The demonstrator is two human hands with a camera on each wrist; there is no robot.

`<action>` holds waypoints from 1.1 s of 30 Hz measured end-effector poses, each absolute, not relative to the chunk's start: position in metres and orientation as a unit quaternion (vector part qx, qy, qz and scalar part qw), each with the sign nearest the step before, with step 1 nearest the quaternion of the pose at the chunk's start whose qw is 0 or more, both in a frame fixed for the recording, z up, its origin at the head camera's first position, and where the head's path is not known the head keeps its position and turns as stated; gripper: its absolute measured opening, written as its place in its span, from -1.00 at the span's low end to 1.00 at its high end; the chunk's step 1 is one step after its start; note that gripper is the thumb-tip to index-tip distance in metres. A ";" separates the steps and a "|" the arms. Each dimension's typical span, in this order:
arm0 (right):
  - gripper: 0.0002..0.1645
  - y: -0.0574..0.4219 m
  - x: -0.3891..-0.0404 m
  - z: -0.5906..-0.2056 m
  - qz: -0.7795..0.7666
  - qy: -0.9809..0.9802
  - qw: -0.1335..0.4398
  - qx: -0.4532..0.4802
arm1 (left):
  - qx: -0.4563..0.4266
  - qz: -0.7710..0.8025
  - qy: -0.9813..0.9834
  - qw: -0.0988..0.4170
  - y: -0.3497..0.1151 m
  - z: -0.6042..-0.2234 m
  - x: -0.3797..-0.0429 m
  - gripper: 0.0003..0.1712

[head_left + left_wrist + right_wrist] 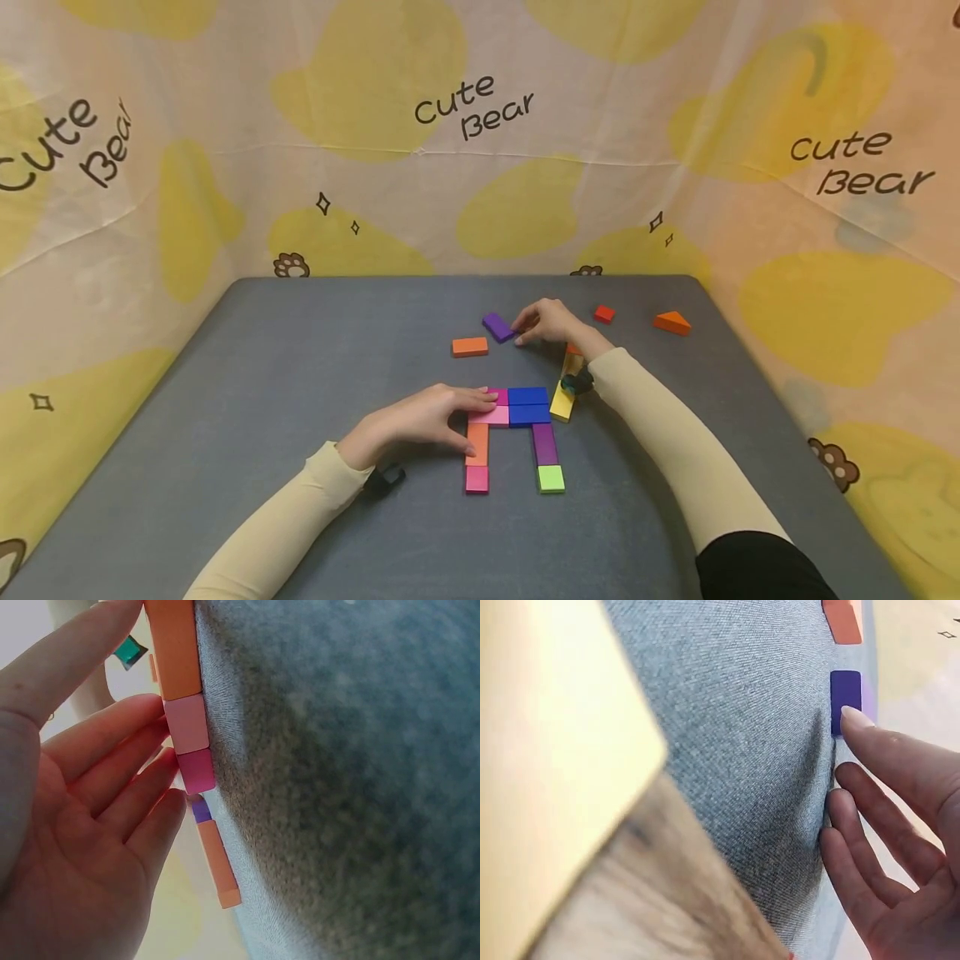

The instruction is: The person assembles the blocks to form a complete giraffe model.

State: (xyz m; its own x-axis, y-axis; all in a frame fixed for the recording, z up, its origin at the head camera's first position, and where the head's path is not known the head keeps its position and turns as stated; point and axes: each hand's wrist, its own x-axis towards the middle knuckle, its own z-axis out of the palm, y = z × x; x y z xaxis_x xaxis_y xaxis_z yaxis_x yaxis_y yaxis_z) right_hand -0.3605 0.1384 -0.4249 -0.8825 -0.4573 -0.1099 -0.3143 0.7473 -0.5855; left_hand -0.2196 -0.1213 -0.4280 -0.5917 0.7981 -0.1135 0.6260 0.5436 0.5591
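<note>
My left hand (431,414) rests its straight fingers on the pink blocks at the left of a flat block figure, its thumb by an orange block (477,446). In the left wrist view a light pink block (187,725) and a darker pink block (197,772) lie against the fingertips. The right hand (551,322) reaches across to a loose purple block (497,327). In the right wrist view its thumb tip overlaps the dark purple block (845,694); whether it touches cannot be told. The other fingers are slightly bent and hold nothing.
Blue blocks (528,406), a purple leg block (545,444) and a green block (551,479) belong to the figure. A yellow block (562,402) lies under the right forearm. Farther back are an orange block (469,347), a red block (604,314) and an orange triangle (672,323).
</note>
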 end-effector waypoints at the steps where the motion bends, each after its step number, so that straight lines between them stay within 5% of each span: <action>1: -0.64 0.139 -0.360 -0.425 -0.289 0.925 0.125 -0.211 | 0.413 0.239 0.860 0.181 -0.122 -0.428 -0.220 -0.18; 12: -0.26 0.138 -0.376 -0.425 -0.361 0.890 0.131 -0.245 | 0.409 0.234 0.864 0.179 -0.121 -0.426 -0.219 -0.19; 33: -0.18 0.121 -0.383 -0.434 -0.315 0.890 0.178 -0.278 | 0.413 0.230 0.863 0.177 -0.121 -0.426 -0.219 -0.18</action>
